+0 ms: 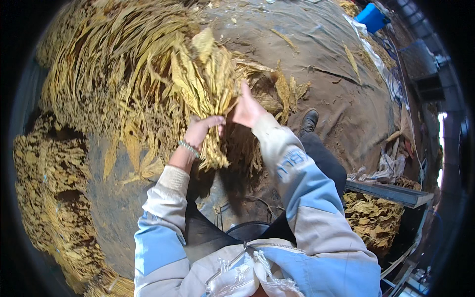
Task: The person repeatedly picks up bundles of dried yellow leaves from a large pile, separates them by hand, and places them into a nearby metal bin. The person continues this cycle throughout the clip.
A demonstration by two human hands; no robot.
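Observation:
My left hand [202, 130], with a beaded bracelet at the wrist, grips a bundle of dried yellow-brown leaves [202, 80] near its narrow stem end. The leaves fan out upward from the grip, and the stem ends hang below it. My right hand [248, 107] is just right of the bundle, fingers extended and partly turned away; whether its fingertips touch the leaves cannot be told. Behind and left of the bundle spreads a large heap of similar long dried leaves [100, 70]. More crumpled leaves [269, 100] lie behind my right hand.
A stacked block of dried leaves [55, 185] stands at the left, with another stack [371, 219] under a metal-edged ledge [389, 193] at the right. A brown ground sheet [334, 81] carries loose leaves. A blue container [372, 18] is at the upper right; my shoe [310, 120] rests on the sheet.

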